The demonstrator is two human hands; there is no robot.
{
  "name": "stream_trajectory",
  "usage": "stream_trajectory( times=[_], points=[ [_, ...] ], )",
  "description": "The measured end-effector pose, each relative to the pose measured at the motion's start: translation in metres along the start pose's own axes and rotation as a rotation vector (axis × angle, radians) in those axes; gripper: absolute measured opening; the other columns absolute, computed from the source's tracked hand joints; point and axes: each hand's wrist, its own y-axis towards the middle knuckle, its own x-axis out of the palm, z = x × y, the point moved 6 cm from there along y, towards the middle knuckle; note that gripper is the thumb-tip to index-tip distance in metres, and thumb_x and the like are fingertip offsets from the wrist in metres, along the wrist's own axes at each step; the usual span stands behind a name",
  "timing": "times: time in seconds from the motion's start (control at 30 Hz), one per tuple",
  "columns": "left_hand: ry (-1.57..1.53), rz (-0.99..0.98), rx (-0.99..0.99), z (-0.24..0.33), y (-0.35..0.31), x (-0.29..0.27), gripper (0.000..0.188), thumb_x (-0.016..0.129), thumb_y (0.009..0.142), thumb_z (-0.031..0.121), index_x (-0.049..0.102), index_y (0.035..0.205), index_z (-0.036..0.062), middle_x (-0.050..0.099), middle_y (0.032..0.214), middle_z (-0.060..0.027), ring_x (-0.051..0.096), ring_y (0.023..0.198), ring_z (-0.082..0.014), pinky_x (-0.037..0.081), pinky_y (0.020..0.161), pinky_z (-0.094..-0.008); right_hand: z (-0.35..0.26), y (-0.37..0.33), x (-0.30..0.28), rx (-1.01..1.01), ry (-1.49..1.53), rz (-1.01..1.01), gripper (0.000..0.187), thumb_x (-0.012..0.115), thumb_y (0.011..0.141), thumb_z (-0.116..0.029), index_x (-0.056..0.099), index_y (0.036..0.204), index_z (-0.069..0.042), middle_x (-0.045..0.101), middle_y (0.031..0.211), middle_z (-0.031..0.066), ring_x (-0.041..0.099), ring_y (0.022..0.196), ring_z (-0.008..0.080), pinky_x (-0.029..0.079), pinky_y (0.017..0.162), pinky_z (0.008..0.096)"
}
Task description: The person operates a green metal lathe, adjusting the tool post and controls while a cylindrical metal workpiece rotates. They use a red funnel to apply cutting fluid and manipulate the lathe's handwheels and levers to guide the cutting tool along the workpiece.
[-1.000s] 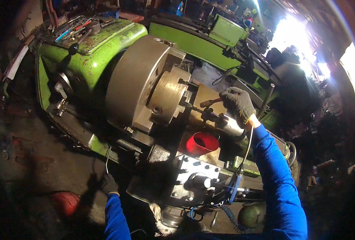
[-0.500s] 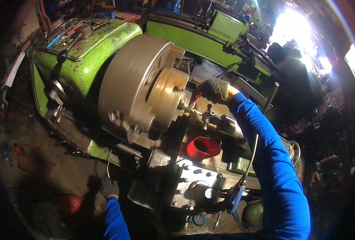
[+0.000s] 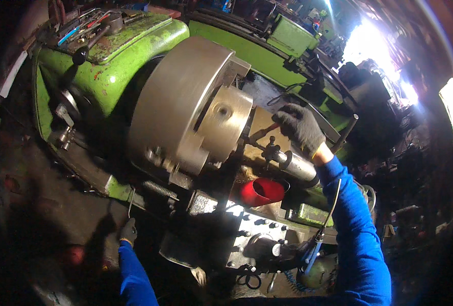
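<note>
My gloved left hand (image 3: 128, 230) is closed around the lower end of a thin bent metal lever (image 3: 131, 201) at the front of a green lathe. Above the tailstock, my gloved right hand (image 3: 303, 127) grips a slim, brush-like tool (image 3: 261, 133) with a reddish part near the fingers. Its dark tip points toward the workpiece. A big steel chuck (image 3: 178, 92) holds a round brass-coloured workpiece (image 3: 224, 120) with a hole in its side. Beside the workpiece, a dark cross-handled holder (image 3: 271, 151) lines up with the shiny tailstock quill (image 3: 300, 167). A red cup (image 3: 262, 192) stands below the holder.
The green headstock (image 3: 104, 76) carries loose hand tools on top. Nearer me is a bolted tool post (image 3: 259, 237). A blue air gun (image 3: 313, 255) hangs by my right forearm. Bright light enters at the far right.
My right hand has drawn back rightward from the workpiece with the tool. The chuck and workpiece, blurred by spinning before, look sharper. My left hand stays at the lever.
</note>
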Motion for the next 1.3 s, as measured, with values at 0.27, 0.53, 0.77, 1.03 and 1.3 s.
stream_trajectory(
  times=[0.27, 0.53, 0.77, 1.03, 1.3],
  points=[
    [-0.639, -0.152, -0.568, 0.213, -0.021, 0.021, 0.053, 0.069, 0.087, 0.077, 0.061, 0.077, 0.0247, 0.052, 0.065, 0.0047, 0.051, 0.059, -0.0165, 0.046, 0.065, -0.0449, -0.037, -0.075, 0.002, -0.209, -0.483, 0.129, 0.032, 0.070, 0.101, -0.033, 0.071, 0.114, -0.004, 0.075, 0.102, 0.0204, 0.071, 0.100, 0.0445, 0.057, 0.084, 0.0490],
    [-0.844, -0.117, -0.685, 0.260, -0.028, 0.028, 0.059, 0.063, 0.092, 0.077, 0.066, 0.083, 0.0179, 0.063, 0.078, 0.0006, 0.060, 0.071, -0.0186, 0.050, 0.069, -0.0405, 0.010, -0.167, -0.053, 0.119, 0.308, 0.325, 0.027, 0.071, 0.098, -0.009, 0.069, 0.124, 0.000, 0.073, 0.118, 0.0064, 0.071, 0.098, 0.0147, 0.058, 0.087, 0.0297],
    [0.327, 0.230, -0.167, 0.224, -0.101, 0.016, 0.060, 0.060, 0.104, 0.054, 0.066, 0.141, 0.0065, 0.068, 0.136, -0.0132, 0.064, 0.120, -0.0280, 0.051, 0.104, -0.0406, 0.055, -0.260, -0.052, 0.311, 0.309, 0.383, 0.022, 0.074, 0.097, -0.012, 0.075, 0.117, -0.004, 0.076, 0.104, 0.0072, 0.069, 0.087, 0.0113, 0.057, 0.076, 0.0267],
    [0.622, -0.217, -0.321, 0.117, -0.218, 0.009, 0.057, 0.068, 0.098, 0.048, 0.069, 0.134, 0.0045, 0.070, 0.137, -0.0197, 0.066, 0.125, -0.0368, 0.050, 0.106, -0.0446, 0.044, -0.225, 0.002, 0.101, 0.255, 0.213, 0.025, 0.073, 0.095, -0.019, 0.077, 0.114, -0.004, 0.079, 0.101, 0.0130, 0.075, 0.090, 0.0240, 0.059, 0.083, 0.0354],
    [0.659, -0.223, -0.116, 0.116, -0.271, -0.015, 0.036, 0.070, 0.097, 0.036, 0.072, 0.117, 0.0055, 0.076, 0.116, -0.0145, 0.070, 0.109, -0.0329, 0.054, 0.093, -0.0425, 0.069, -0.202, 0.035, 0.054, 0.116, 0.171, 0.026, 0.076, 0.093, -0.027, 0.082, 0.112, -0.011, 0.079, 0.113, 0.0146, 0.072, 0.111, 0.0373, 0.056, 0.102, 0.0458]
  ],
)
